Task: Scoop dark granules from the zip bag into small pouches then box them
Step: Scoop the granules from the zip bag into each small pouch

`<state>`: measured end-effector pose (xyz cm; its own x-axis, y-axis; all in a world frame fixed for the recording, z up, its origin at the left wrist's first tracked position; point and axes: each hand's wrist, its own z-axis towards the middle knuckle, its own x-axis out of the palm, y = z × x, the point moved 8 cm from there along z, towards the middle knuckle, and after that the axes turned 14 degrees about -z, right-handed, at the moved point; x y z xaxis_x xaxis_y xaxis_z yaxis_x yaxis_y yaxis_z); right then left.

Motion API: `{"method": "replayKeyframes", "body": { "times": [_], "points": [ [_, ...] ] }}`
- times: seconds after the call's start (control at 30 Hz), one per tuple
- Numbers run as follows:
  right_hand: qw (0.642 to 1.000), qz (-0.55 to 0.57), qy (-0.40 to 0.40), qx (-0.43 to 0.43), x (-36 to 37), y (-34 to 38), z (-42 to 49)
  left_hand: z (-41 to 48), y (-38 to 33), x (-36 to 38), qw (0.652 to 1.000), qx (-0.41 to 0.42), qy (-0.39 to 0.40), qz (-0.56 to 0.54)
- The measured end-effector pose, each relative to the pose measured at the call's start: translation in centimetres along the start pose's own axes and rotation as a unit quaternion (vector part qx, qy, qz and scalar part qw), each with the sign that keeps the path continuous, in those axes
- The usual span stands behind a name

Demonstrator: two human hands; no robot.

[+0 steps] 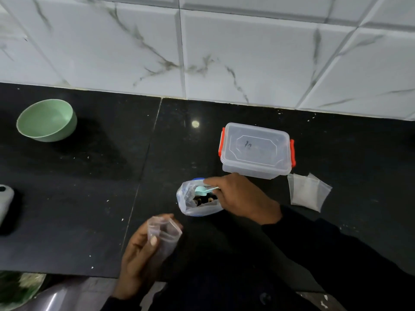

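Observation:
An open zip bag point(188, 204) with dark granules stands on the black counter point(89, 187). My right hand point(242, 198) holds a small pale-blue scoop point(202, 190) with its bowl inside the bag's mouth. My left hand point(139, 254) grips a small clear pouch point(165, 234) near the counter's front edge, its mouth held open and pointing up. A clear plastic box point(256, 151) with orange clips and its lid on stands behind the bag. Spare empty pouches point(307, 191) lie to the right of my hand.
A green bowl point(47, 120) sits at the back left. A grey object point(5, 203) lies at the left edge. White marbled wall tiles point(224, 52) rise behind the counter. A leafy plant point(18, 288) shows below the front edge.

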<state>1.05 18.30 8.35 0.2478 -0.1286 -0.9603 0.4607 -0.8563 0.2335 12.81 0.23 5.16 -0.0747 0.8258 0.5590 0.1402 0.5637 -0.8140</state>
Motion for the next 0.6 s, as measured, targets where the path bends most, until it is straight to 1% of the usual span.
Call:
{"method": "replayKeyframes", "body": {
  "times": [0.03, 0.1, 0.17, 0.23, 0.33, 0.4, 0.5, 0.6],
  "points": [
    [0.999, -0.03, -0.006, -0.016, 0.2, 0.4, 0.3, 0.6, 0.3, -1.1, 1.0, 0.012, -0.025, 0.009],
    [0.994, -0.088, -0.009, -0.058, 0.7, 1.1, 0.7, 1.9, 1.3, -2.7, 0.995, 0.025, -0.056, 0.075],
    [0.989, -0.107, -0.022, -0.095, 1.1, 1.5, 0.7, 2.6, 2.3, -2.9, 0.991, 0.033, -0.05, 0.122],
    [0.983, -0.132, -0.043, -0.119, 1.3, 1.5, 0.6, 2.7, 3.8, -2.4, 0.987, 0.021, -0.033, 0.154],
    [0.979, -0.145, -0.066, -0.129, 1.5, 0.8, 0.7, 3.1, 5.7, -1.9, 0.98, 0.004, -0.006, 0.198],
    [0.977, -0.148, -0.065, -0.136, 1.7, 0.4, 0.8, 3.6, 6.4, -2.1, 0.98, 0.001, -0.031, 0.196],
    [0.976, -0.147, -0.063, -0.151, 1.7, 0.3, 1.0, 4.8, 6.5, -2.9, 0.987, 0.005, -0.097, 0.129],
    [0.973, -0.161, -0.05, -0.158, 1.9, 0.2, 1.3, 6.7, 6.8, -4.6, 0.98, -0.033, -0.163, 0.112]
  ]
}}
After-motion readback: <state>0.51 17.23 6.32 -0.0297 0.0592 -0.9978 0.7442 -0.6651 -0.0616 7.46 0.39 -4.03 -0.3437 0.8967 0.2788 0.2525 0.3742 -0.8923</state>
